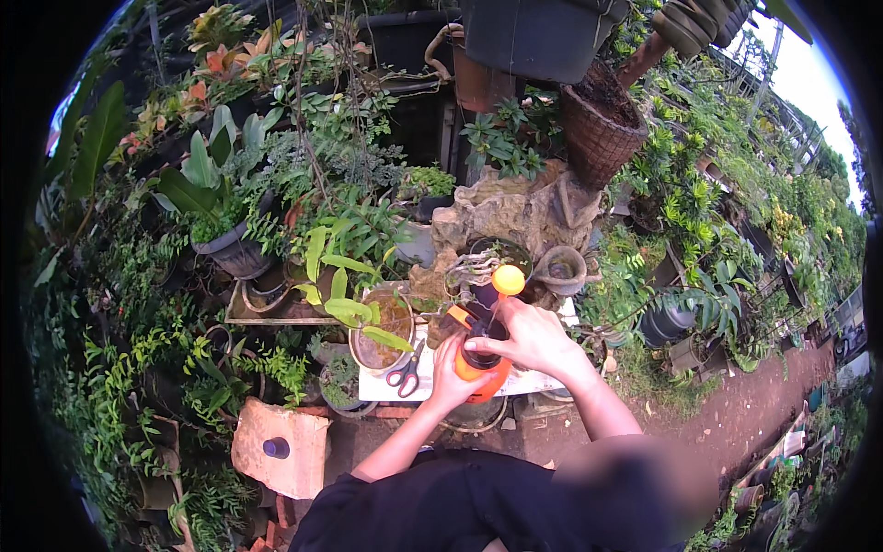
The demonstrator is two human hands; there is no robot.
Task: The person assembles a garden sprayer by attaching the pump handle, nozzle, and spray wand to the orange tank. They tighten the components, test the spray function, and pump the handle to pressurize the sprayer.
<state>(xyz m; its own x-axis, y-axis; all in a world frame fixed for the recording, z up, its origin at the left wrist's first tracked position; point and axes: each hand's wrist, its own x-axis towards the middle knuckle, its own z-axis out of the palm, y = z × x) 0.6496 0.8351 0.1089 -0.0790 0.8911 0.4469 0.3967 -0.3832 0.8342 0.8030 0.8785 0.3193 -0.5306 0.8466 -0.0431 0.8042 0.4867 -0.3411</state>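
Note:
An orange pump sprayer (pixel 487 388) with a black top stands upright above the white board in front of me. My left hand (pixel 448 379) is wrapped round the side of its orange body. At its black neck my right hand (pixel 535 339) is closed, thumb laid across the front and other fingers partly hidden behind. A round yellow-orange knob (pixel 508 280) shows just beyond the right hand's fingers. Left of the sprayer, scissors (pixel 405 373) with dark and red handles lie on the white board (pixel 379 386).
A round pot of brownish water (pixel 384 329) sits at the board's left. Behind it rises a rugged rock-like stand (pixel 515 207) with a small stone pot (pixel 561 269). A dark cap (pixel 276 448) rests on a pale block (pixel 253 442) at lower left. Dense potted plants surround me.

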